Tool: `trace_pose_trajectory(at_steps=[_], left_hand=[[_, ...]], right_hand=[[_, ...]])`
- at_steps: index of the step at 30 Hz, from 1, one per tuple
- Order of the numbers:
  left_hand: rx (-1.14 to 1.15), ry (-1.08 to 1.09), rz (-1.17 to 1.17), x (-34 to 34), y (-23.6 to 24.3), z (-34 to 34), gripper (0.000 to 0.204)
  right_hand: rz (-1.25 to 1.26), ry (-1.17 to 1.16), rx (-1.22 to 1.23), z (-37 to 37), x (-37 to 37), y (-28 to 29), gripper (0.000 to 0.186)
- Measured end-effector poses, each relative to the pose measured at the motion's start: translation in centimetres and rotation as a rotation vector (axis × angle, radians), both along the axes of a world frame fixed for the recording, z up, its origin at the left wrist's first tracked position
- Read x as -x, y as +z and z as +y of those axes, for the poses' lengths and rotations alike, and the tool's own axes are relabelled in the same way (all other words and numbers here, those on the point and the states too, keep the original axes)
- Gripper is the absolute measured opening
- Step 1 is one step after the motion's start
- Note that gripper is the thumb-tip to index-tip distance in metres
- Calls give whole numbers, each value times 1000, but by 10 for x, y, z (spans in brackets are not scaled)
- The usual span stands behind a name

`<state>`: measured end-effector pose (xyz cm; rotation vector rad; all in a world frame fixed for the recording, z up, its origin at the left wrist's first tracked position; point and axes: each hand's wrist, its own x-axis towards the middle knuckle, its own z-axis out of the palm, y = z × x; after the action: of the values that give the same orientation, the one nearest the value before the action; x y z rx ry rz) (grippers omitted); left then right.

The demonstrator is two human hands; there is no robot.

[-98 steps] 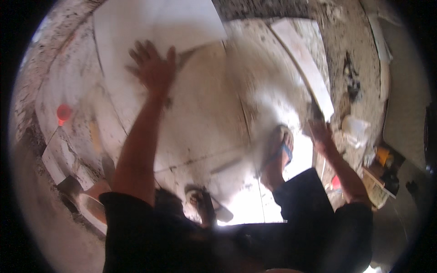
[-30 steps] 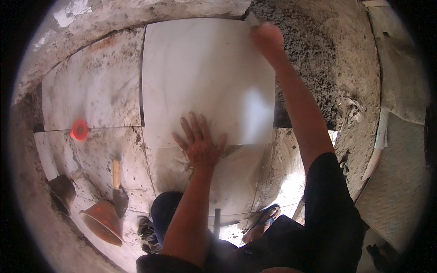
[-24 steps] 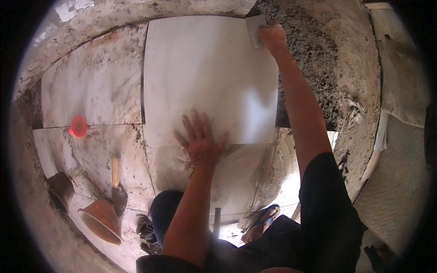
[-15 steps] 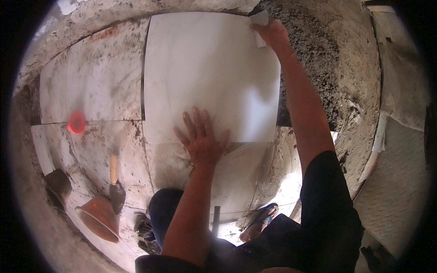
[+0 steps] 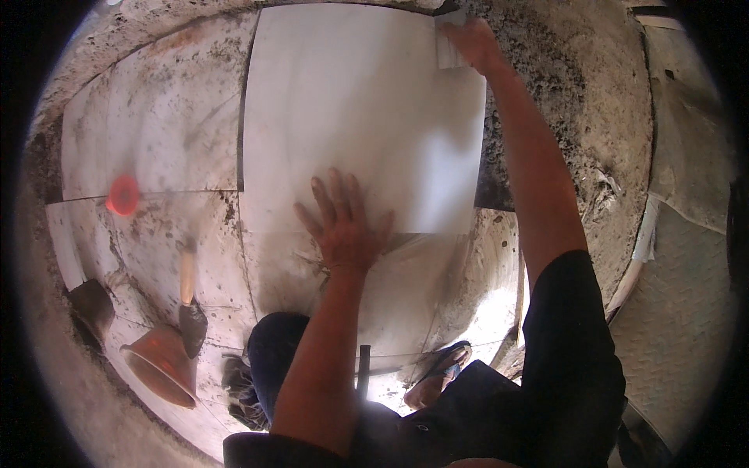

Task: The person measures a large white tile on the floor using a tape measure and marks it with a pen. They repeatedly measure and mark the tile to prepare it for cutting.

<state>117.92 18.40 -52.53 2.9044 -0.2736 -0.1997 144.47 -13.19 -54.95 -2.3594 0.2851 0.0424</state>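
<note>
Right grip [image 5: 479, 48], since moved to the tile [image 5: 351, 101] corner, seemingly clasps a flat tool [image 5: 448, 54], left grip [image 5: 347, 232] splayed.

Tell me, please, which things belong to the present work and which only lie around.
In use:
white tile, left hand spread over its near edge
flat grey piece, in the right hand

Seemingly just lying about:
trowel
orange bucket
dark container
red round item

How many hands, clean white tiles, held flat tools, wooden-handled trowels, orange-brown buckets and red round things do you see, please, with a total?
Left hand and right hand: 2
Clean white tile: 1
Flat tool: 1
Wooden-handled trowel: 1
Orange-brown bucket: 1
Red round thing: 1
Total: 7
</note>
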Motion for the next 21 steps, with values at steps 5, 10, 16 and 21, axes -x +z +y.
trace_pose_trajectory(at_steps=[5,10,16,21], left_hand=[[11,-21,27,-3,2,-2,87],[0,-33,1,-2,1,-2,87],[8,-39,-19,-1,2,-2,87],[1,-38,9,-2,5,-1,87]], right_hand=[[45,-112,19,1,-1,3,57],[37,12,239,4,-1,-1,49],[28,-49,102,3,-1,0,52],[-1,-54,236,-7,-21,-21,52]])
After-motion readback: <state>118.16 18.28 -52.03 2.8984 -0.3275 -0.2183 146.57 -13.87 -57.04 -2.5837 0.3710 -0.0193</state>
